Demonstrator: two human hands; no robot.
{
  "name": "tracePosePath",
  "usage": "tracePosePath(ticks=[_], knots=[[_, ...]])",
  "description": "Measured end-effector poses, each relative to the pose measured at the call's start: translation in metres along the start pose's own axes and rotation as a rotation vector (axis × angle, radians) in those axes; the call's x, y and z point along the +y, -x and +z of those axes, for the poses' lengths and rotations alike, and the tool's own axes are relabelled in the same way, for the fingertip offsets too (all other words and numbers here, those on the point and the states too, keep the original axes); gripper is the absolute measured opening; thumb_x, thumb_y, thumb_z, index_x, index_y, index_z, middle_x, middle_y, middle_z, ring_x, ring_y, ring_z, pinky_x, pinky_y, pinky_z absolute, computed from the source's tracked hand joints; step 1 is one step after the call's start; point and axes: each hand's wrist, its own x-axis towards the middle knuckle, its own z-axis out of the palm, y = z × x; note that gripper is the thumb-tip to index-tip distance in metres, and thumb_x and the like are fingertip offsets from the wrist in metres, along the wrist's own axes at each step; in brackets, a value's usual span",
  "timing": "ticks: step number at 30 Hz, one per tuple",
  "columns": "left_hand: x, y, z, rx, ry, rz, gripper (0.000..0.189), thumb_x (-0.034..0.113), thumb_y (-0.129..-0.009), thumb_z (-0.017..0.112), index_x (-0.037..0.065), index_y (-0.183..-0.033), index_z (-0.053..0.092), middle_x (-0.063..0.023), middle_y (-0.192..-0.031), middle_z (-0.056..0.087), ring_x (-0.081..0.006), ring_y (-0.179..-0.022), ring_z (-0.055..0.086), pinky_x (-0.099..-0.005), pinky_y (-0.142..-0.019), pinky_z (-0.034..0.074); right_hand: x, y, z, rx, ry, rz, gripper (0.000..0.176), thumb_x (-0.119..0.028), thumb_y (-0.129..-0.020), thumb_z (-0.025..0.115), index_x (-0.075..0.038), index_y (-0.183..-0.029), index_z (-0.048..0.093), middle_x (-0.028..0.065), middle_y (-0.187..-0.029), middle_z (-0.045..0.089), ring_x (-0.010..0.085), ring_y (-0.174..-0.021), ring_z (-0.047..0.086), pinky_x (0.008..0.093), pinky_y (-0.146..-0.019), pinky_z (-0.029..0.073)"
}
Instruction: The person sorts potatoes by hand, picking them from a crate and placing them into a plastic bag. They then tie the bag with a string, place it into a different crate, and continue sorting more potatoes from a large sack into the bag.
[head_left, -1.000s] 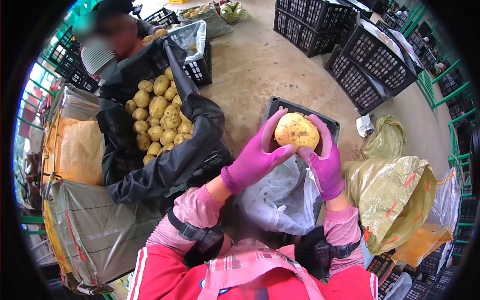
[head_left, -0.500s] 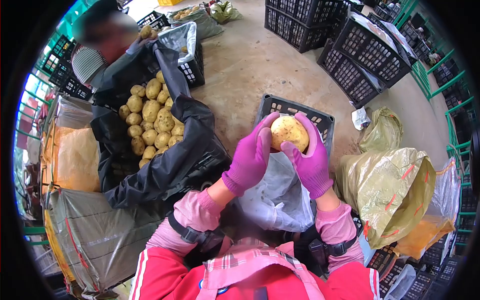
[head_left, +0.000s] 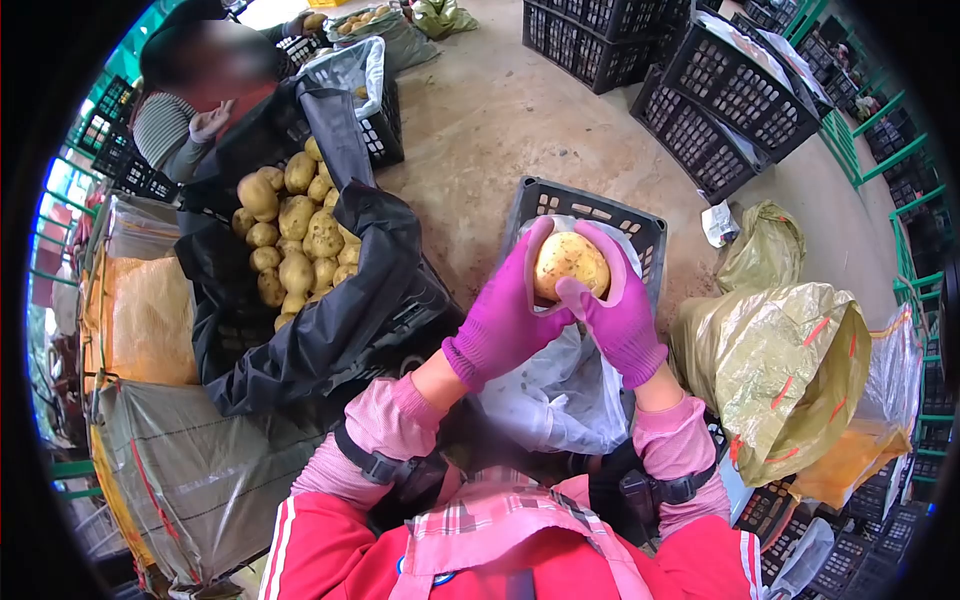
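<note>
Both my hands wear purple gloves and hold one potato (head_left: 572, 265) between them. My left hand (head_left: 515, 305) wraps its left side, and my right hand (head_left: 618, 305) grips its right side with the thumb across the lower front. Beneath them is a black crate (head_left: 648, 235) lined with a white plastic bag (head_left: 560, 385). To the left, several potatoes (head_left: 297, 225) lie in a container lined with black cloth (head_left: 375, 250). What the lined crate holds under my hands is mostly hidden.
A co-worker (head_left: 205, 90) is at the upper left beside a white-lined crate (head_left: 385, 125). Stacked black crates (head_left: 740, 95) stand at the upper right. A greenish sack (head_left: 770, 370) lies at right, and wrapped bales (head_left: 190, 470) at left.
The potato between my hands has turned slightly, and my hands have closed nearer together around it. The co-worker's raised hands have moved apart. The view has shifted slightly.
</note>
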Motion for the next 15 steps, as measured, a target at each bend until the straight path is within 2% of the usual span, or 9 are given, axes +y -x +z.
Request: tracePosePath(ticks=[2,3,5,6,8,9,11,13,15], knots=[[0.008,-0.002,-0.004,-0.025,0.029,-0.066,0.090,0.014,-0.079,0.081,0.000,-0.149,0.027,-0.0210,-0.142,0.046,-0.0288,-0.132,0.048,-0.0373,-0.106,0.043,0.002,0.001,-0.007,-0.008,-0.029,0.107,0.035,-0.024,-0.098,0.061,0.001,-0.122,0.063,0.0132,-0.121,0.066,0.0183,-0.114,0.059,0.0309,-0.097,0.047],[0.011,-0.002,-0.005,-0.060,0.175,-0.112,0.089,0.016,-0.079,0.082,0.001,-0.149,0.028,-0.0189,-0.140,0.047,-0.0257,-0.130,0.048,-0.0363,-0.105,0.043,0.004,-0.002,-0.008,-0.037,-0.057,0.148,0.034,-0.022,-0.098,0.060,0.001,-0.123,0.063,0.0132,-0.121,0.066,0.0179,-0.113,0.060,0.0306,-0.097,0.047],[0.017,-0.002,-0.008,-0.071,0.431,-0.204,0.087,0.021,-0.080,0.082,0.003,-0.148,0.031,-0.0145,-0.136,0.049,-0.0195,-0.126,0.049,-0.0341,-0.103,0.044,0.021,-0.004,-0.010,-0.008,-0.193,0.213,0.034,-0.023,-0.104,0.046,0.001,-0.118,0.065,0.0132,-0.117,0.068,0.0174,-0.103,0.064,0.0302,-0.093,0.049],[0.015,-0.001,-0.008,-0.061,0.408,-0.155,0.085,0.021,-0.081,0.081,0.003,-0.147,0.032,-0.0139,-0.134,0.049,-0.0192,-0.124,0.050,-0.0335,-0.102,0.045,0.016,-0.006,-0.017,-0.064,0.076,0.128,0.041,-0.028,-0.105,0.040,0.003,-0.113,0.066,0.0131,-0.113,0.068,0.0194,-0.103,0.065,0.0308,-0.091,0.051],[0.016,-0.003,-0.012,-0.006,0.423,-0.093,0.081,0.022,-0.082,0.080,0.003,-0.146,0.034,-0.0130,-0.132,0.050,-0.0185,-0.122,0.051,-0.0325,-0.101,0.044,0.044,-0.004,-0.016,0.061,-0.402,0.391,0.042,-0.031,-0.104,0.042,0.004,-0.118,0.061,0.0112,-0.109,0.067,0.0246,-0.100,0.067,0.0329,-0.085,0.054],[0.024,-0.003,-0.015,0.035,0.476,-0.082,0.079,0.023,-0.083,0.080,0.003,-0.145,0.035,-0.0128,-0.132,0.050,-0.0182,-0.120,0.051,-0.0322,-0.101,0.044,0.033,-0.002,-0.017,0.111,-0.481,0.439,0.042,-0.033,-0.103,0.047,0.001,-0.124,0.058,0.0094,-0.108,0.067,0.0212,-0.095,0.068,0.0307,-0.081,0.055],[0.051,-0.005,-0.036,0.290,0.691,-0.088,0.069,0.025,-0.088,0.073,0.003,-0.142,0.037,-0.0132,-0.129,0.052,-0.0193,-0.118,0.055,-0.0352,-0.100,0.047,0.030,-0.005,-0.022,0.023,-0.386,0.504,0.040,-0.032,-0.102,0.051,0.000,-0.126,0.056,0.0083,-0.109,0.066,0.0160,-0.090,0.067,0.0266,-0.076,0.054],[0.060,-0.006,-0.060,0.572,0.893,-0.046,0.062,0.024,-0.093,0.067,0.003,-0.142,0.035,-0.0143,-0.127,0.054,-0.0210,-0.116,0.058,-0.0371,-0.096,0.052,0.028,-0.008,-0.016,0.069,-0.369,0.499,0.038,-0.030,-0.101,0.052,-0.001,-0.126,0.057,0.0079,-0.108,0.067,0.0140,-0.088,0.067,0.0244,-0.073,0.054],[0.049,-0.009,-0.102,0.683,1.190,0.069,0.059,0.034,-0.099,0.055,0.000,-0.142,0.032,-0.0152,-0.131,0.052,-0.0248,-0.115,0.060,-0.0393,-0.098,0.052,0.031,-0.007,-0.013,0.097,-0.357,0.514,0.037,-0.029,-0.101,0.053,-0.002,-0.126,0.057,0.0081,-0.107,0.067,0.0135,-0.087,0.067,0.0235,-0.071,0.053]])
